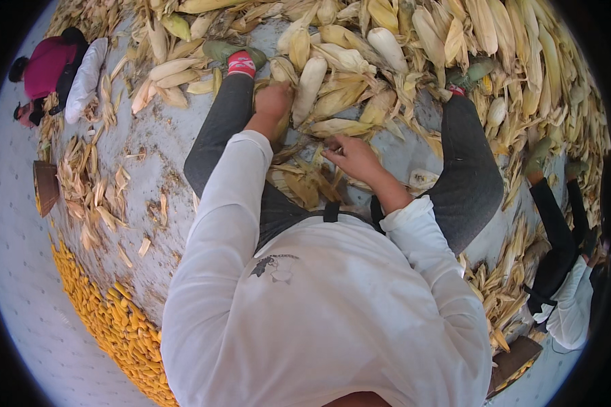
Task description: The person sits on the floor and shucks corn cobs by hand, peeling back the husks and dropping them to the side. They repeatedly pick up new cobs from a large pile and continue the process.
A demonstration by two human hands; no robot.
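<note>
My left hand [274, 104] is closed around a corn ear in its husk [283, 70], between my spread legs. Part of that ear shows beyond the fist, and the fingers cover its middle. To the right, my right hand [355, 158] hovers over loose husks with its fingers curled. Whether something small sits between its thumb and fingers is not clear. A pale unhusked ear [309, 90] lies just right of my left fist. Past my right fingertips rests another ear in yellowish husk [342, 127]. Torn husks [305, 185] are heaped in front of my lap.
Unhusked corn [453, 35] is piled ahead and to the right. Bare yellow cobs [127, 325] spread at lower left. Wooden boxes stand at left [46, 188] and lower right [513, 364]. One person [51, 66] sits at upper left beside a white sack [86, 79], another person [565, 300] at right.
</note>
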